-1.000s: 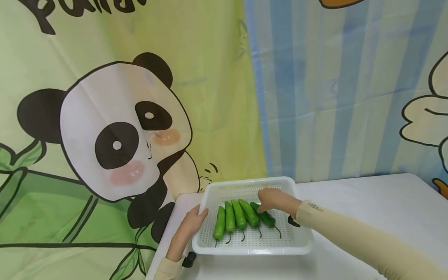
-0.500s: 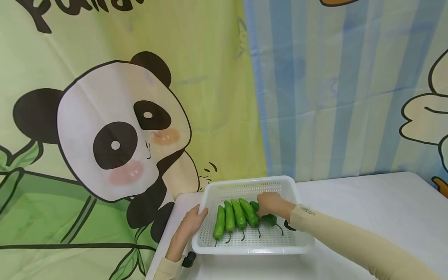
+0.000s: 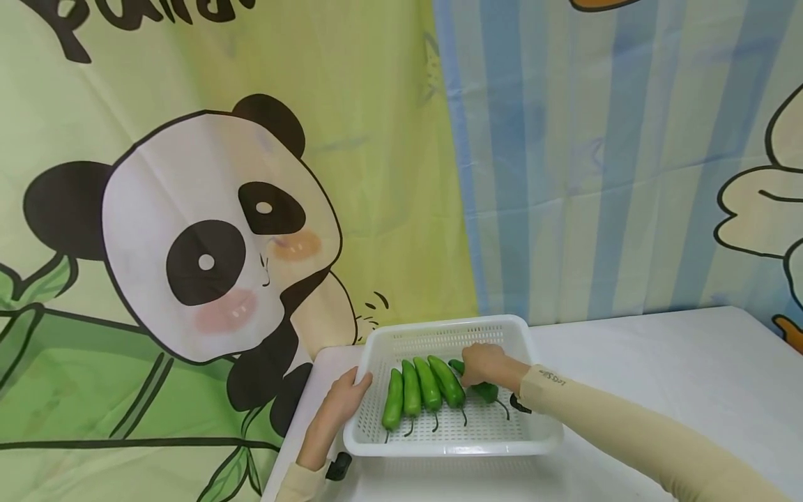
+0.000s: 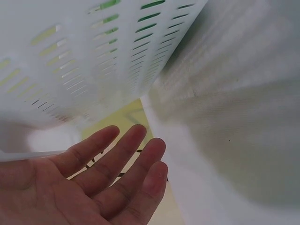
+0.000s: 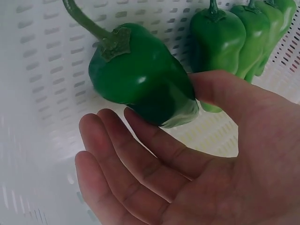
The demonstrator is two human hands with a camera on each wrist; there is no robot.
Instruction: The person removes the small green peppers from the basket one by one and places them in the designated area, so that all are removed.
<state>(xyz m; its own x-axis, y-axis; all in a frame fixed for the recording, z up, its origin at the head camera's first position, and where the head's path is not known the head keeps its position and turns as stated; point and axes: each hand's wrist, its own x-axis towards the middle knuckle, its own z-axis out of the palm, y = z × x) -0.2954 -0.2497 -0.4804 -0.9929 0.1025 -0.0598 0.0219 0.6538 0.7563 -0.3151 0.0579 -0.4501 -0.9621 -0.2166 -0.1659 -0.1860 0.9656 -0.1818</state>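
Note:
A white plastic basket [image 3: 452,450] with slotted walls stands on the table and holds several long green peppers side by side. The rightmost, darker green pepper [image 3: 486,394] is partly hidden beneath my right hand [image 3: 488,364]. In the right wrist view, that hand's thumb and index finger pinch this pepper [image 5: 133,70] from opposite sides, its curved stem pointing away, the other fingers loosely bent. My left hand [image 3: 343,399] is at the basket's left rim, thumb up by the edge. Its four fingers [image 4: 136,138] extend, relaxed, outside the slotted wall in the left wrist view.
The other, lighter peppers [image 3: 429,385] lie in a row just left of the held one, stems toward me. A white cloth covers the table [image 3: 652,362]. Behind it hangs a printed curtain [image 3: 401,174] with a panda and stripes.
My right hand has come slightly down and closed over the darker pepper, covering more of it. That pepper has shifted a little to the right. The left hand has stayed put.

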